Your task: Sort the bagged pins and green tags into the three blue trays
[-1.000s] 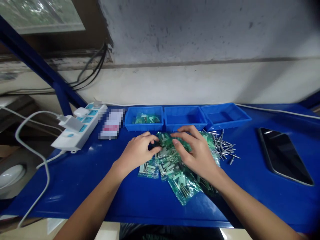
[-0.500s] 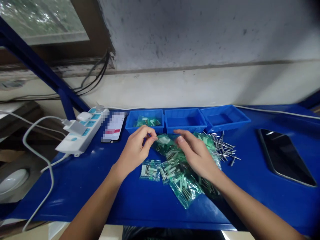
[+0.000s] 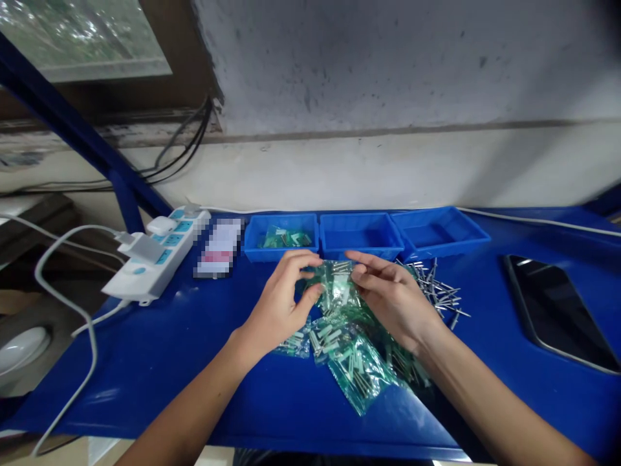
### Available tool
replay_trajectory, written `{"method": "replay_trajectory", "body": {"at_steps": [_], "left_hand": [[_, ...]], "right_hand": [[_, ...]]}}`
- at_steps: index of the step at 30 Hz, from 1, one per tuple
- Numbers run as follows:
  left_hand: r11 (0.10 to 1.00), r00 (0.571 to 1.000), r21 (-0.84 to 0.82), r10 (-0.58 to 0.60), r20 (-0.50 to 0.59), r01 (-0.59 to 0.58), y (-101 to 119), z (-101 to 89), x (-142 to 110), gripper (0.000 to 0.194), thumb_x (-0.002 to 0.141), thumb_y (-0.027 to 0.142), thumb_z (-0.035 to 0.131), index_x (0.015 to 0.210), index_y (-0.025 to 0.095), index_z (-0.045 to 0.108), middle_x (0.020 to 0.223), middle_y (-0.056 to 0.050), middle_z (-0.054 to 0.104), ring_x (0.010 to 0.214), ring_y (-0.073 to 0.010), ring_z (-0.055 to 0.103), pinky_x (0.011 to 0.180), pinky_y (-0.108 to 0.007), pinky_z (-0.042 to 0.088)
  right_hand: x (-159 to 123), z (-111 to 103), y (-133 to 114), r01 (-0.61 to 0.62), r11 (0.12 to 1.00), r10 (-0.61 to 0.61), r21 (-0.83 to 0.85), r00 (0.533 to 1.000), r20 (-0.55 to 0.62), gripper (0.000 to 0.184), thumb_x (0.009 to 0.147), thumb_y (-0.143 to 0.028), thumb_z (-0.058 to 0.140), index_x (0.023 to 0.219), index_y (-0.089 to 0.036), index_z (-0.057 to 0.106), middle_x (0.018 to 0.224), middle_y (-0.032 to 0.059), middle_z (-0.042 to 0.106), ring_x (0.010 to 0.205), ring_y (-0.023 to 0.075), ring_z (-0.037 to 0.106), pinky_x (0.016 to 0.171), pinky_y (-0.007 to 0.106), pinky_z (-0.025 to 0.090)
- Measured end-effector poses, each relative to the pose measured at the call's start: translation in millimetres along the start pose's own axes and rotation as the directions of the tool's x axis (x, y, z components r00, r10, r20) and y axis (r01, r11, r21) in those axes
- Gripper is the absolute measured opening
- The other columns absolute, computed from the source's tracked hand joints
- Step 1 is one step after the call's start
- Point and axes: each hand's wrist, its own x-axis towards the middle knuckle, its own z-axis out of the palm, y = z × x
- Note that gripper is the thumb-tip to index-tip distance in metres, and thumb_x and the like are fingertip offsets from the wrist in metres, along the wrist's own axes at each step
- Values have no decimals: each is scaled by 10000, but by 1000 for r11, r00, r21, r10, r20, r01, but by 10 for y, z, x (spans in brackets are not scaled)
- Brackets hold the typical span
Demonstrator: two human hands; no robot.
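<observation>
A small clear green-tinted plastic bag (image 3: 339, 288) with metal pins and a white piece inside is held up over a pile of similar bags. My right hand (image 3: 392, 288) pinches its right edge between thumb and fingers. At the bag's left edge is my left hand (image 3: 281, 301), its thumb and fingers apart; whether it touches the plastic is hard to tell. Below lie more filled bags (image 3: 361, 372), holding pale strips and metal pins. Just beyond my right hand, loose metal rivet-like pins (image 3: 441, 294) are heaped on the blue table (image 3: 301, 414).
Three blue bins stand along the wall: the left bin (image 3: 281, 254) holds filled bags, beside a middle bin (image 3: 361, 246) and a right bin (image 3: 441, 243). A black phone (image 3: 557, 310) lies at right. A white power strip (image 3: 155, 259) with cables and a second phone (image 3: 220, 249) are at left.
The bag has been raised and turned upright between my hands. My left hand has moved right and its pinch has opened; my right fingers have closed on the bag's edge.
</observation>
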Motion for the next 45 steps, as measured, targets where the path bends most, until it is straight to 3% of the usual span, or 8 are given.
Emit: {"method": "replay_trajectory", "body": {"at_steps": [5,10,18,27,32,37,41,45], "left_hand": [[924,924,-89,-357,139,371,-75,39,-17,220,918,365,423,953,190,552,720,-14,555,590,-116,565,484,-218,454],[775,788,-176,-556,264,606,-127,-52,43,551,909,554,287,785,151,641,588,-9,516,455,-74,468,407,-197,316],[425,457,-229,-579,675,876,-25,-167,79,513,808,626,458,805,133,601,587,-38,603,468,-88,520,395,-187,283],[402,680,-549,-450,579,733,3,-167,70,319,798,264,649,1098,208,559,829,-17,596,723,-109,591,590,-195,449],[501,808,-663,-513,291,557,-25,-128,102,414,772,172,657,1163,237,536,845,2,582,759,-112,567,675,-228,449],[647,863,-600,-480,160,471,-41,-113,97,163,792,192,631,953,215,621,862,-3,591,779,-112,558,697,-242,444],[853,958,-437,-265,111,287,20,-101,62,79,788,159,613,818,230,634,1008,-19,560,991,-169,541,839,-324,442],[987,987,-102,-115,110,126,91,-75,34,171,799,114,545,704,218,642,1211,-28,449,1204,-221,408,1021,-447,309]], "right_hand": [[-59,-25,2,225,950,-254,-219,960,-115,214,781,-267,597,975,-197,653,732,17,570,614,126,504,527,272,408],[-183,39,-18,633,592,-678,-499,726,116,317,809,-80,506,1034,-254,647,808,22,551,713,142,535,600,299,445],[-253,108,13,773,378,-739,-510,584,337,389,789,-6,485,1083,-229,608,827,39,537,764,165,514,652,344,453],[-303,115,-56,803,245,-782,-543,495,380,390,751,24,511,1019,-237,624,858,48,552,860,192,520,733,368,470],[-259,142,19,679,404,-683,-613,670,291,232,809,-107,506,951,-195,666,883,68,576,893,209,512,759,384,437],[-171,91,3,249,882,-230,-401,968,96,299,866,-388,487,738,-195,674,757,50,603,710,165,531,631,328,403],[-110,48,-32,-151,987,144,60,984,103,441,844,-544,449,696,-171,634,675,56,589,603,137,509,487,267,320],[-106,63,-43,-156,981,148,117,986,80,282,744,-438,642,659,-169,630,636,4,520,528,84,408,457,240,286]]}}
